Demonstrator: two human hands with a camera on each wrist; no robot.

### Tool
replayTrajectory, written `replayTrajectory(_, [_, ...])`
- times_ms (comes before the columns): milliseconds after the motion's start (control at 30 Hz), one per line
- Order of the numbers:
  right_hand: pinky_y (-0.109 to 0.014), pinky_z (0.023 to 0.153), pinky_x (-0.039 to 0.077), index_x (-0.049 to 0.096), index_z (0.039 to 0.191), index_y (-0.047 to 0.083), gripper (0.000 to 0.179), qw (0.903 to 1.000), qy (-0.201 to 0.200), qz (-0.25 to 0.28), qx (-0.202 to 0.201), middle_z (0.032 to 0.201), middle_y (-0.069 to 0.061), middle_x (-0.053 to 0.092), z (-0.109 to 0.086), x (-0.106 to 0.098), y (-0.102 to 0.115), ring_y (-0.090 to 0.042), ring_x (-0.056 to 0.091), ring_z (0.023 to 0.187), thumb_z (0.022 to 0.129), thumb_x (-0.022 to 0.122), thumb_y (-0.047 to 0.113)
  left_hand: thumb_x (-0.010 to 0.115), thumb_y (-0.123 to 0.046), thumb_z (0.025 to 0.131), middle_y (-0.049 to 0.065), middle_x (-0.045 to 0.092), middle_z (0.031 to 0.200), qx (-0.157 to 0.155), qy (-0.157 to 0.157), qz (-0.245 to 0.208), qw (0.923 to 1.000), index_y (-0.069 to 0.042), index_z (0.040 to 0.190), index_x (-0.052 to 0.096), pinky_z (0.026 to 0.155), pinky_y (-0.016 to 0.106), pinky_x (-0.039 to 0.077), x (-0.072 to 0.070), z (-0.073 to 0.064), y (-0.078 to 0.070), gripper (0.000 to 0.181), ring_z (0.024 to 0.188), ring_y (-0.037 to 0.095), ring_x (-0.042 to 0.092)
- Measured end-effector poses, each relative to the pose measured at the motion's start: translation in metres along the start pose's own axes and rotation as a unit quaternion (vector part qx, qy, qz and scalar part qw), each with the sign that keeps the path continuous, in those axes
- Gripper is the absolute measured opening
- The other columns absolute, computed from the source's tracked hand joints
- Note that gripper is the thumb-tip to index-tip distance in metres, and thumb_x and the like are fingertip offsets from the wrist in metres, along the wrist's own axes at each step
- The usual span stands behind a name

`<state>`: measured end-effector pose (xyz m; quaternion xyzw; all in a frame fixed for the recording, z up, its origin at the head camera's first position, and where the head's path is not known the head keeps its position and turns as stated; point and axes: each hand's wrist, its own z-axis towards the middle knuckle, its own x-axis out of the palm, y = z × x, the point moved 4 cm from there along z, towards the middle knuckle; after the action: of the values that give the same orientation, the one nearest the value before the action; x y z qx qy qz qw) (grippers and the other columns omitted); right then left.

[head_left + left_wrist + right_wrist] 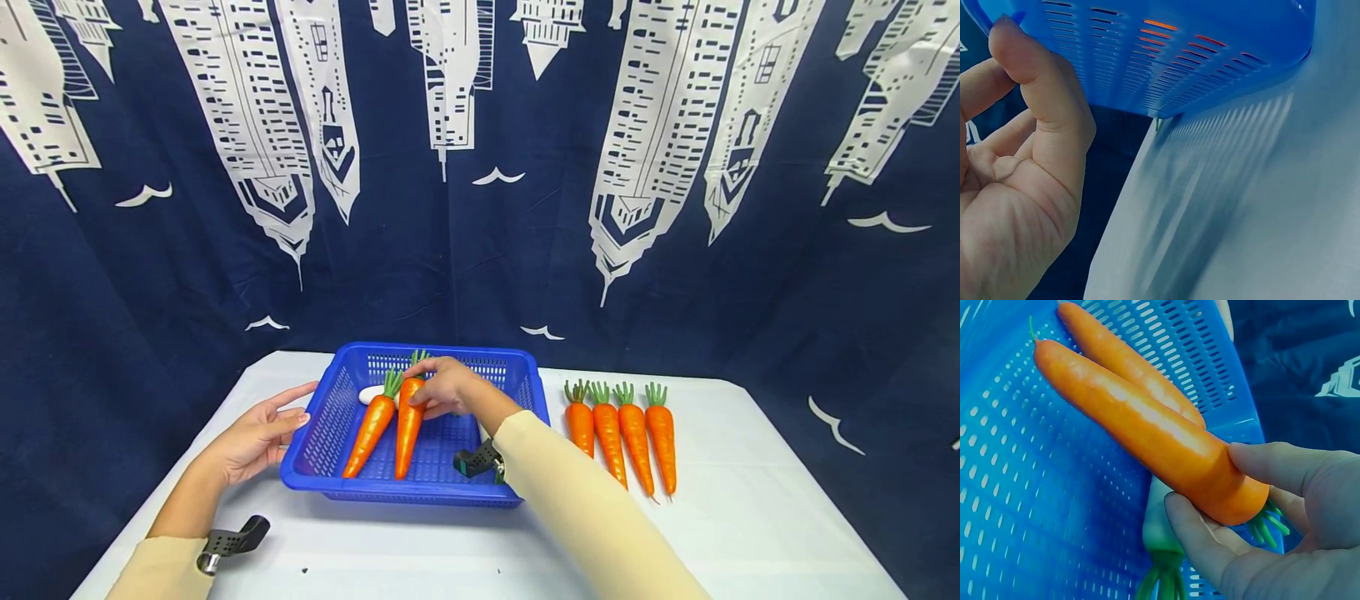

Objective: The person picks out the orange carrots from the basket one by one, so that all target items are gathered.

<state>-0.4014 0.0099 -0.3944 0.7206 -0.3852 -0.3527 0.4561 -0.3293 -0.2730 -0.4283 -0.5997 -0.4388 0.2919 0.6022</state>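
Observation:
A blue perforated basket [480,492] stands on the white table. My right hand [448,385] reaches into it and pinches a carrot [408,429] near its leafy top, thumb on one side and fingers on the other. Next to this one, a second carrot [371,435] lies tilted in the basket. Under the held carrot, a whitish vegetable with green stems [1165,534] shows in the right wrist view. My left hand [258,433] touches the outside of the basket's left rim, its fingers and thumb fairly straight and spread along it.
On the table right of the basket, several carrots [661,450] lie side by side, tops away from me; my right sleeve [577,508] overlaps some. Behind the table hangs a dark blue cloth [450,275] with white building prints.

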Motion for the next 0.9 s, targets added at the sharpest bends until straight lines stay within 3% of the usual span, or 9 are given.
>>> replayTrajectory(267, [-0.056, 0.101, 0.056, 0.060, 0.139, 0.007, 0.054, 0.9997, 0.007, 0.020, -0.011, 0.108, -0.015, 0.063, -0.007, -0.009, 0.004, -0.026, 0.069, 0.084, 0.089, 0.069, -0.009, 0.048, -0.010, 0.109, 0.001, 0.071, 0.118, 0.010, 0.013, -0.003, 0.9999, -0.016, 0.164, 0.014, 0.088, 0.040, 0.063, 0.001, 0.001, 0.000, 0.065, 0.101, 0.018, 0.076])
replayTrajectory(500, [-0.057, 0.103, 0.054, 0.057, 0.145, 0.009, 0.055, 0.9984, 0.026, 0.049, -0.011, 0.119, -0.015, 0.060, -0.019, -0.016, 0.008, -0.029, 0.068, 0.092, 0.093, 0.065, -0.007, 0.047, -0.009, 0.109, 0.001, 0.071, 0.117, 0.014, 0.019, -0.006, 0.9997, -0.017, 0.164, 0.016, 0.087, 0.039, 0.063, 0.002, 0.001, -0.001, 0.064, 0.101, 0.018, 0.076])
replayTrajectory(700, [-0.050, 0.092, 0.062, 0.062, 0.140, 0.014, 0.051, 0.9978, 0.023, 0.059, -0.019, 0.130, -0.017, 0.061, -0.030, -0.022, 0.011, -0.032, 0.070, 0.097, 0.092, 0.067, -0.005, 0.046, -0.007, 0.109, 0.001, 0.071, 0.117, 0.025, 0.029, -0.011, 0.9992, -0.022, 0.159, 0.028, 0.087, 0.039, 0.063, 0.002, 0.001, 0.001, 0.055, 0.100, 0.018, 0.075])
replayTrajectory(900, [-0.054, 0.090, 0.061, 0.062, 0.139, 0.016, 0.049, 0.9966, 0.030, 0.069, -0.034, 0.134, -0.017, 0.059, -0.040, -0.027, 0.012, -0.034, 0.071, 0.103, 0.094, 0.067, -0.003, 0.046, -0.008, 0.109, 0.001, 0.071, 0.118, 0.029, 0.031, -0.008, 0.9991, -0.022, 0.159, 0.028, 0.087, 0.038, 0.063, 0.002, 0.000, 0.002, 0.055, 0.100, 0.017, 0.075])
